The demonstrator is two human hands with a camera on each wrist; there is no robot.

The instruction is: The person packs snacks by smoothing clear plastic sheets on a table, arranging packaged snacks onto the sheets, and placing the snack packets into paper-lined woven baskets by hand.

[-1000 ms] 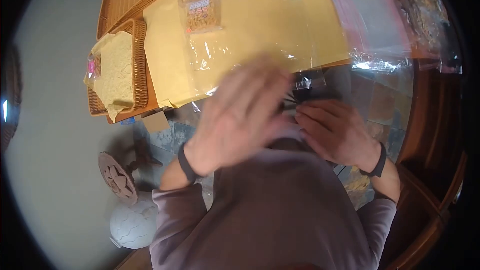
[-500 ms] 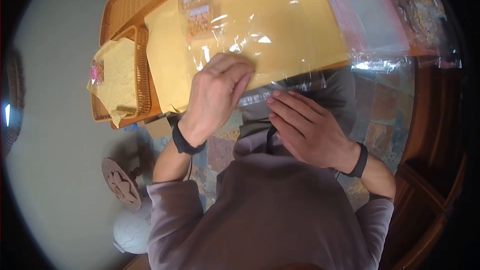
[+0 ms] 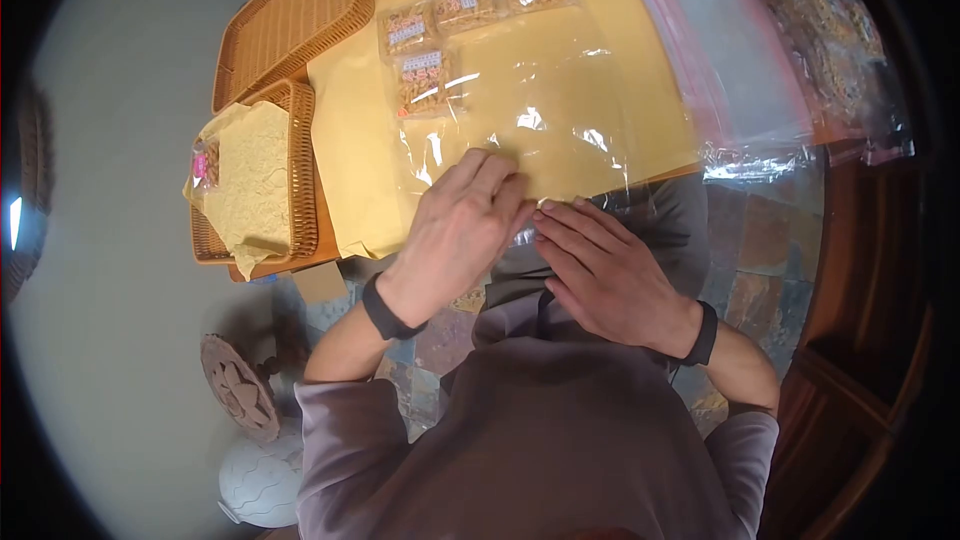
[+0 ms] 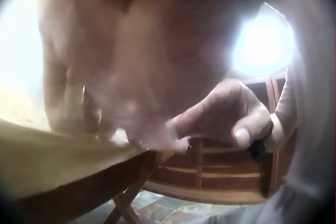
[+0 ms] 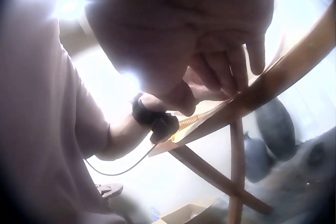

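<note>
A large clear plastic bag [image 3: 560, 130] lies on the yellow sheet, its near edge at the table's front. Several small packets [image 3: 422, 80] of crunchy snack pieces with white labels lie at its far and left end. My left hand [image 3: 465, 210] pinches the near edge of the bag, fingers curled and thumb pointing right. Close against it, my right hand [image 3: 610, 275] touches the same edge with nearly straight fingers. The left wrist view shows my left hand [image 4: 147, 77] with the other hand's thumb apart at right. My right hand [image 5: 194, 40] hangs at the wooden table edge.
A wicker basket lined with yellow paper [image 3: 250, 175] stands at left, with another wicker tray [image 3: 290, 25] behind it. Flat pink-edged plastic bags [image 3: 720, 40] lie at right, beside larger filled bags [image 3: 830, 30]. Wooden furniture [image 3: 860, 270] stands on the right.
My left hand came down from a blurred sweep over the bag to its near edge. My right hand moved left, and both hands' fingertips drew together there.
</note>
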